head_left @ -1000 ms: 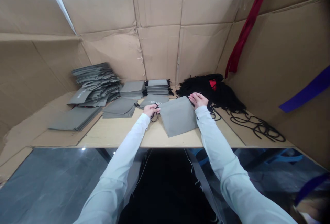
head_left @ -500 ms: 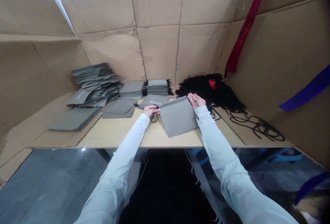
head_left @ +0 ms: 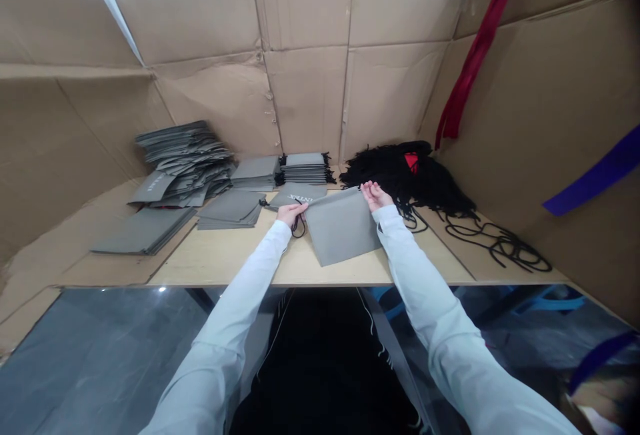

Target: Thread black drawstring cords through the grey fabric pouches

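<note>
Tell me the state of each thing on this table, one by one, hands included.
grey bag: lying flat, turned at an angle, held at both top corners.
black cord: looped, at the bag's left corner.
left hand: closed on the black cord.
right hand: pinching the bag's right corner.
tall stack: fanned out, uneven.
small stack: neat, black cords at its sides.
cord pile: tangled, strands trailing loose.

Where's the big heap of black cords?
In the head view, the heap of black cords lies at the back right of the table, just beyond the right hand and the grey bag it holds.
</note>
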Tool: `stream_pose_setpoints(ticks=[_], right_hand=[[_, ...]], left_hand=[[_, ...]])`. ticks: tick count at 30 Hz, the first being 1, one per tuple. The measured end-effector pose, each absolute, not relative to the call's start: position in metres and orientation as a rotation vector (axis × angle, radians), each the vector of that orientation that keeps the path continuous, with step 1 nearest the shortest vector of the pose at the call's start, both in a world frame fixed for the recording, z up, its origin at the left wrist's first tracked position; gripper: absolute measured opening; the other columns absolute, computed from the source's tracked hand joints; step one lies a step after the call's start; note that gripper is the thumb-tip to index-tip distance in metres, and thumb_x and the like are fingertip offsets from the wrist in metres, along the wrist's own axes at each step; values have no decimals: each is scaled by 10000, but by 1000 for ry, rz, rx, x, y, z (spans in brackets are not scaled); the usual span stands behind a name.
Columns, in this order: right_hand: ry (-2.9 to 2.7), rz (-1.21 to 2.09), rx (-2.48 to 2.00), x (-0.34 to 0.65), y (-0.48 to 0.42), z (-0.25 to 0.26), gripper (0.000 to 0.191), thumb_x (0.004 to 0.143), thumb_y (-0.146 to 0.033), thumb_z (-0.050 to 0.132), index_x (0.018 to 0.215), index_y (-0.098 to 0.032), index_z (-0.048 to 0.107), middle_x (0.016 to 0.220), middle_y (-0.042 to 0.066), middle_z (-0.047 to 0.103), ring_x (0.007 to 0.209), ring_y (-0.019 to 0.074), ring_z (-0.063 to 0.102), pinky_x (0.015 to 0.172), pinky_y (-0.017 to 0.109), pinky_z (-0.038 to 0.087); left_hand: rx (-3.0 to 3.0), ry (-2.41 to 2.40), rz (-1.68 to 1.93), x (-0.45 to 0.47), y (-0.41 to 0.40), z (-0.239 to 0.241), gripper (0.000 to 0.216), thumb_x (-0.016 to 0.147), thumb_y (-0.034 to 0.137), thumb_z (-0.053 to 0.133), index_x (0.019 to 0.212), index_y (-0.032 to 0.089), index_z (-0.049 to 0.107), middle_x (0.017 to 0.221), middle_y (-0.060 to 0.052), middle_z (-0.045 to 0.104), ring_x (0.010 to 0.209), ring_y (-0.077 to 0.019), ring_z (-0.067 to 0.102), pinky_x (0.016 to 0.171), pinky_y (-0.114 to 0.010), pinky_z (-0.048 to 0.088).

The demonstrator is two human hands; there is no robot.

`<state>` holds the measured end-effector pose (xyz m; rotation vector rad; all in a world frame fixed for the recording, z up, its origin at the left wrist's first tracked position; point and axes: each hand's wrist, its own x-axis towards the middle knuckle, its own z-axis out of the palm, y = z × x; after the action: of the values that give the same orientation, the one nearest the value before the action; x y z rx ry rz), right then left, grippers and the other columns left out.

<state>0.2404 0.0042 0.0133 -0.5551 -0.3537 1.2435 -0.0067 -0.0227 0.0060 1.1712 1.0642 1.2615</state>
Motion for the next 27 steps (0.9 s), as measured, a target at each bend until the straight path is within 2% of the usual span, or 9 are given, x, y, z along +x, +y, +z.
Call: stream_pose_setpoints(ticks=[7,14,19,24,27], right_hand=[[-366,1226,-458,234,11,10,191,722,20,420,649,-157,425,591,-50,499,564,27,521,760,259,479],[-319,1142,-503,228,21,3,161,710,-41,450,655,-176,381,571,-74,447,471,20,459,685,247,472],[-373,1076,-537,226,31,-3,150,694,-80,472,646,-185,376,610,-73,456,470,19,439,673,250,462],[-292,1056,-558,225,30,0,158,715,-53,432,640,-183,383,606,-74,480,474,14,461,686,242,469],[-330,1086,-531,218,23,4,146,715,-38,439,680,-177,408,619,-55,535,564,32,540,706,259,476]], left_hand=[[1033,990,1165,-13,-18,-6,237,472,250,712,516,77,556,469,-22,521,444,-81,485,492,-215,417],[1004,1072,1144,-9,-9,-17,213,507,214,697,481,80,533,437,-21,515,407,-72,482,470,-194,427],[868,1049,1143,-3,-12,-13,174,538,102,671,482,80,508,427,-15,505,395,-69,485,487,-193,460],[751,1015,1172,1,-17,-6,149,529,48,663,584,73,527,540,-49,569,477,-104,548,534,-218,483],[747,1026,1221,-5,-16,-5,172,518,76,675,562,83,509,478,-17,534,425,-84,514,466,-196,452]])
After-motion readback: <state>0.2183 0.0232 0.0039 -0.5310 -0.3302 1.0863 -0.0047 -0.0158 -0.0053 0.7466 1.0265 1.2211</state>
